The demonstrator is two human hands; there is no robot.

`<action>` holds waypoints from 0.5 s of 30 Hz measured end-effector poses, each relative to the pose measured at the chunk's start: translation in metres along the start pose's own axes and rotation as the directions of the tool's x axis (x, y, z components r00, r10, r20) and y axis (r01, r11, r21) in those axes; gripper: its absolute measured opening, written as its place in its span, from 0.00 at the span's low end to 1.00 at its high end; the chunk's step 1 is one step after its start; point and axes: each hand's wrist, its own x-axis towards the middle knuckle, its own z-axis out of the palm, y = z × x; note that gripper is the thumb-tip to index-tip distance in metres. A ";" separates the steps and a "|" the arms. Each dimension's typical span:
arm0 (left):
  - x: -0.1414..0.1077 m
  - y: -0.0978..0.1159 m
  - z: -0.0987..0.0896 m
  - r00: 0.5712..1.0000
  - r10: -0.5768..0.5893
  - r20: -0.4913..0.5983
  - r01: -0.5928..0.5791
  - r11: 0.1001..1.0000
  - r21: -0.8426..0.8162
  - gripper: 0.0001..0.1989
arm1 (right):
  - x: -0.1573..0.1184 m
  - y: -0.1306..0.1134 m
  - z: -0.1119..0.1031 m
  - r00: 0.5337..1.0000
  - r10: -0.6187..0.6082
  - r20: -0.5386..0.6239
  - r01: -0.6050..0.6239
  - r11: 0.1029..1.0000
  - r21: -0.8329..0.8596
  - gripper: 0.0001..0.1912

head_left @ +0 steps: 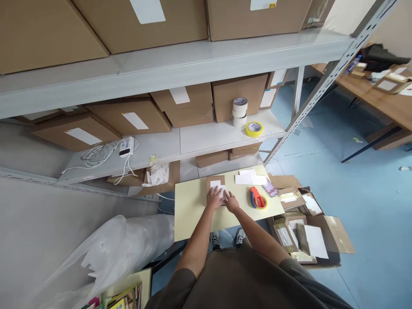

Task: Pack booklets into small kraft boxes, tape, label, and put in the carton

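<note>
A small brown cardboard box [210,182] lies on the pale yellow table [189,214], with a white label [215,183] on its top. My left hand [214,198] rests on the label and box from the left, fingers spread. My right hand [231,201] touches the right side of the label, its fingers extended and apart. To the right lies a red and blue tape dispenser [256,197] with a yellow-rimmed roll. White paper slips [252,178] lie near the table's back edge.
Metal shelving [206,66] with cardboard boxes stands ahead. Tape rolls [240,112] and a white power strip [126,146] sit on its middle shelf. An open carton [339,234] of small boxes is at right, plastic wrap [128,244] at left.
</note>
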 end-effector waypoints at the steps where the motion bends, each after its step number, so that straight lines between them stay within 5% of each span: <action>1: 0.003 -0.004 0.001 0.999 -0.001 0.040 0.002 1.000 -0.015 0.33 | 0.001 0.001 0.001 1.000 0.002 0.008 -0.003 1.000 0.010 0.37; 5: 0.013 -0.019 0.007 0.993 0.010 0.115 -0.003 0.998 -0.065 0.36 | 0.005 0.008 0.006 0.996 0.071 -0.054 -0.054 0.961 0.270 0.37; 9: 0.016 -0.029 0.011 0.991 0.040 0.126 -0.024 0.992 -0.127 0.41 | 0.001 0.006 0.015 0.972 0.211 -0.103 -0.111 0.799 0.591 0.36; 15: 0.004 -0.058 -0.011 0.998 0.044 0.048 -0.033 0.979 -0.202 0.46 | -0.016 -0.030 0.032 0.975 0.178 -0.130 -0.033 0.700 0.713 0.36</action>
